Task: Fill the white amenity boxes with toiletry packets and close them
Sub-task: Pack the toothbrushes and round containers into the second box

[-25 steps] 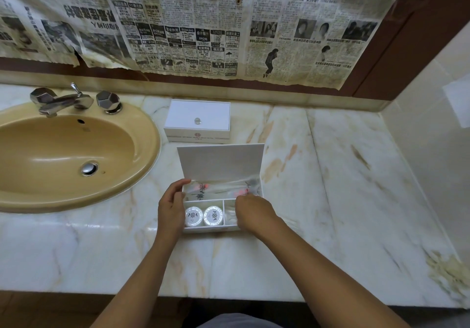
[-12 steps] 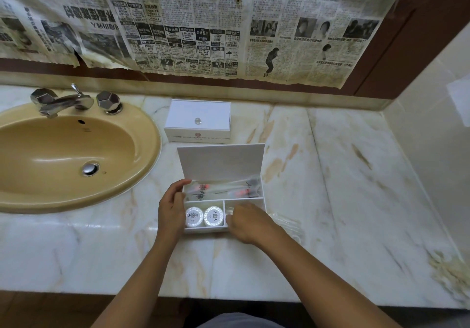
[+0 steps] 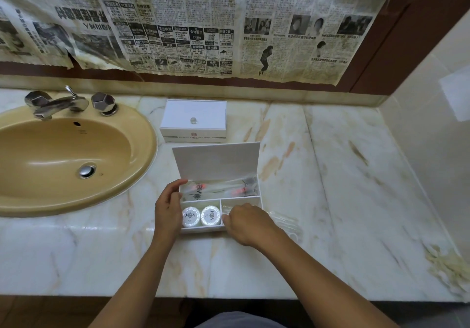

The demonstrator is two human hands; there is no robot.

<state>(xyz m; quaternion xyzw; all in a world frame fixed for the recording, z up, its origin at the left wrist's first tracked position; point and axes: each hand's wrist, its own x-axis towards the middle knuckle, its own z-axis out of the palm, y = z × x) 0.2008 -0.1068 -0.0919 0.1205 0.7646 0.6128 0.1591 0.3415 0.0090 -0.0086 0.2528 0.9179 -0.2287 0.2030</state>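
An open white amenity box [image 3: 203,229] stands on the marble counter, its lid [image 3: 216,161] upright. The long back compartment holds clear toiletry packets [image 3: 221,189] with red and black prints. Two round wrapped soaps [image 3: 201,216] fill the front left compartment. My left hand [image 3: 166,209] grips the box's left wall, thumb on the back corner. My right hand [image 3: 248,223] covers the front right compartment with its fingers curled down at the divider; what lies under them is hidden. A second white amenity box [image 3: 193,116] sits closed behind.
Clear plastic packets [image 3: 286,222] lie on the counter just right of the open box, partly under my right wrist. A tan sink [image 3: 63,154] with a chrome faucet [image 3: 57,102] takes up the left. A tiled wall [image 3: 432,149] bounds the right; newspaper covers the mirror behind.
My right hand has moved from the back compartment toward me and left, onto the front right compartment. My left hand and the box stayed put.
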